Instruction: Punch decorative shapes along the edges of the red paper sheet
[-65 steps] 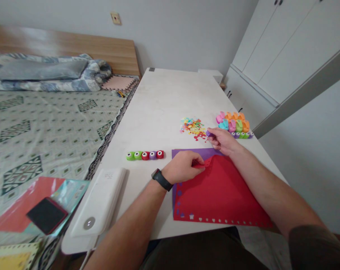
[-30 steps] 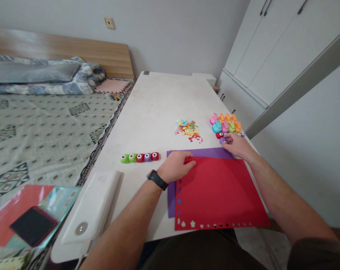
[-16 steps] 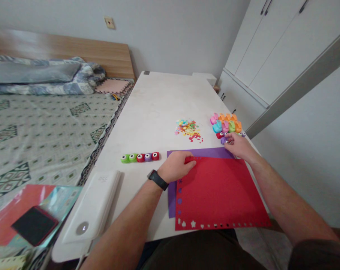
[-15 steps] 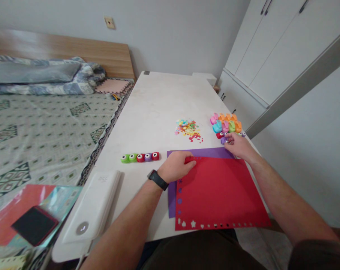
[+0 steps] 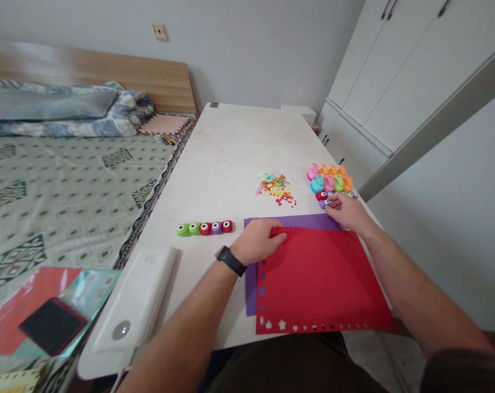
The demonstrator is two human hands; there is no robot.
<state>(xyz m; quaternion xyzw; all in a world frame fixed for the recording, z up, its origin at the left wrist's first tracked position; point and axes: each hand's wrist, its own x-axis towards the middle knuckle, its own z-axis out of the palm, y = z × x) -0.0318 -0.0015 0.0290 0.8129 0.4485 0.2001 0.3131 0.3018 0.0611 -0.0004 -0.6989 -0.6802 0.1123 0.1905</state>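
Observation:
A red sheet of paper (image 5: pixel 321 278) with small shaped holes along its left and bottom edges lies over a purple sheet (image 5: pixel 251 289). My left hand (image 5: pixel 260 240), wearing a black wristband, grips the red sheet at its upper left corner, thumb on top. Beyond the sheets' upper right, my right hand (image 5: pixel 347 210) has its fingers curled at a small purple paper punch (image 5: pixel 323 203) with a white top. The fingertips partly cover this punch. Small red, purple and green punches stand just behind, beside a red punch (image 5: pixel 320 196).
Larger colourful punches (image 5: pixel 331 177) stand in rows at the table's right edge. Paper cut-outs (image 5: pixel 275 188) are heaped mid-table. Several small punches (image 5: pixel 205 228) form a row on the left. A white power bank (image 5: pixel 135 300) with a cable lies near the front left, beside the bed.
The purple punch at my right fingertips shows a little more of its white top, and the fingers have shifted slightly. My left hand stays on the red sheet.

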